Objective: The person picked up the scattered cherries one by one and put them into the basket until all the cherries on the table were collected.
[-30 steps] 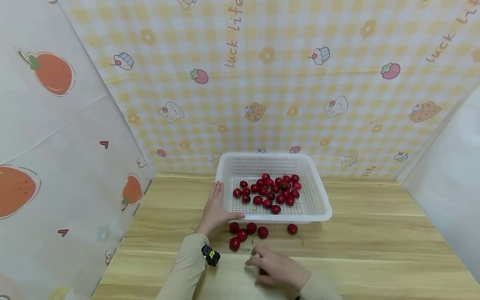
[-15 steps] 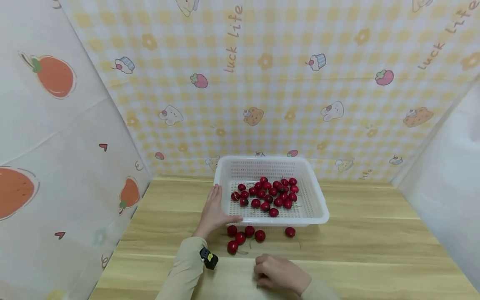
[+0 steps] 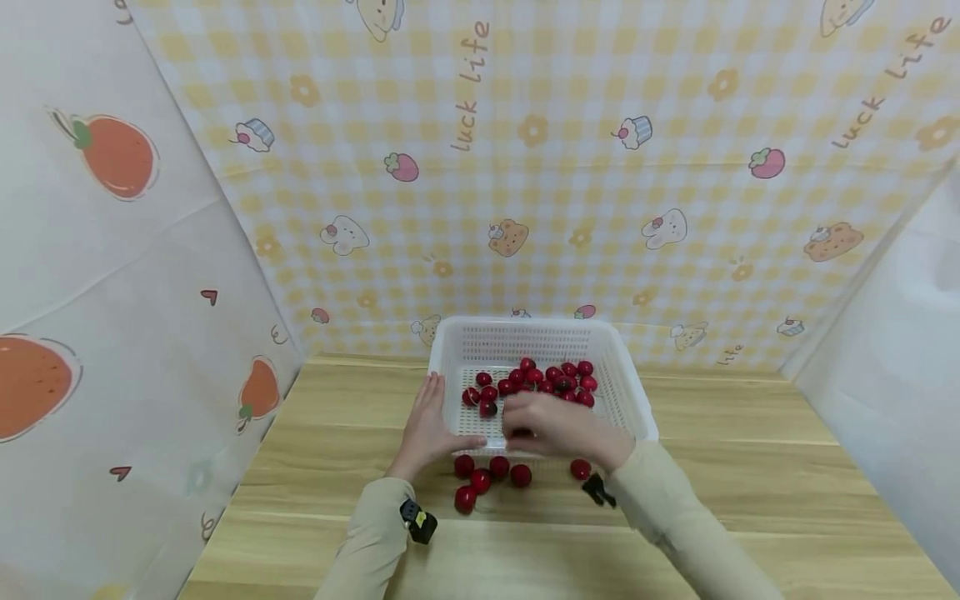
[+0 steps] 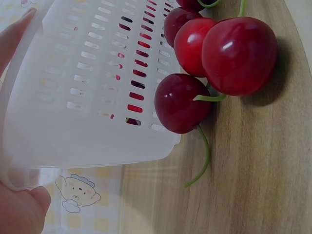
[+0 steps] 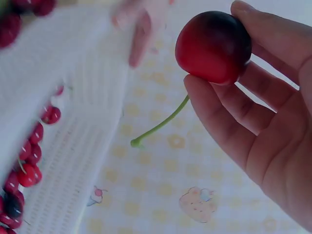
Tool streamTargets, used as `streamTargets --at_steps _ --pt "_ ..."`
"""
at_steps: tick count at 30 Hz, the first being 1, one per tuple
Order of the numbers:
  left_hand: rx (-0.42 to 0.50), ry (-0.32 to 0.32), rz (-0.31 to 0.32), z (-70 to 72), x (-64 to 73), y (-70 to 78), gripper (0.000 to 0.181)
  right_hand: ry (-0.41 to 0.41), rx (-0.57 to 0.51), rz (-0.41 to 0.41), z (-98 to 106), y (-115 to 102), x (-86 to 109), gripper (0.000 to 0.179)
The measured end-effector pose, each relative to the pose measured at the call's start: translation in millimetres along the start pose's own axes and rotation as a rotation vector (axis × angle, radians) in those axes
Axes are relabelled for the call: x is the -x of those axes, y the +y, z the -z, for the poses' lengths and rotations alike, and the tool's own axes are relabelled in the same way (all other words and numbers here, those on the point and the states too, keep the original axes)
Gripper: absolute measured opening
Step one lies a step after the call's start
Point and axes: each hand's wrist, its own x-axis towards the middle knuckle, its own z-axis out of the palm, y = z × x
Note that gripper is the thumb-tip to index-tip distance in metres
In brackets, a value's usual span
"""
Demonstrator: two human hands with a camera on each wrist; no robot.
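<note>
My right hand (image 3: 558, 425) pinches a red and blackish cherry (image 5: 213, 48) between thumb and fingertips, its green stem hanging down. In the head view that hand is over the front of a white plastic basket (image 3: 647, 421), which has slotted walls and contains many cherries (image 3: 570, 383). My left hand (image 3: 431, 433) rests at the basket's front left corner, fairly straight fingers along the left side and thumb on the front rim. Several loose cherries (image 3: 481, 481) lie on the table before the basket; the left wrist view shows some close up (image 4: 239, 56).
A single cherry (image 3: 581, 469) lies farther right, near my right wrist. The wooden table (image 3: 750, 467) runs back to a yellow checked cloth (image 3: 570, 192) behind the basket. White printed cloth (image 3: 150, 275) stands at the left side.
My right hand was low over the table's front. It closed its fingers there, then moved up and forward over the basket with a cherry. My left hand stays at the basket corner.
</note>
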Motion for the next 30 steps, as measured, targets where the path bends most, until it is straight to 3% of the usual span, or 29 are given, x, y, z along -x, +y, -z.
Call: streamTargets --at_steps 5,10,15,22,30 --pt "-0.005 0.014 -0.016 -0.9 -0.4 -1.6 0.127 -0.102 -0.077 -0.097 12 36 -38.7 0.005" --pt "-0.005 0.0 -0.01 -1.5 1.3 -0.8 0.126 -0.211 -0.094 -0.173 1 67 -76.8 0.011" --pt "-0.009 -0.003 0.0 -1.6 1.1 -0.2 0.125 -0.303 -0.127 -0.293 -15 83 -104.4 0.016" --pt "-0.022 -0.007 -0.027 -2.5 -0.7 -0.9 0.125 -0.373 -0.136 -0.425 -36 93 -122.7 0.015" --pt "-0.022 -0.001 -0.03 -2.5 0.7 -2.0 0.124 -0.37 -0.186 -0.503 -55 99 -122.6 0.012"
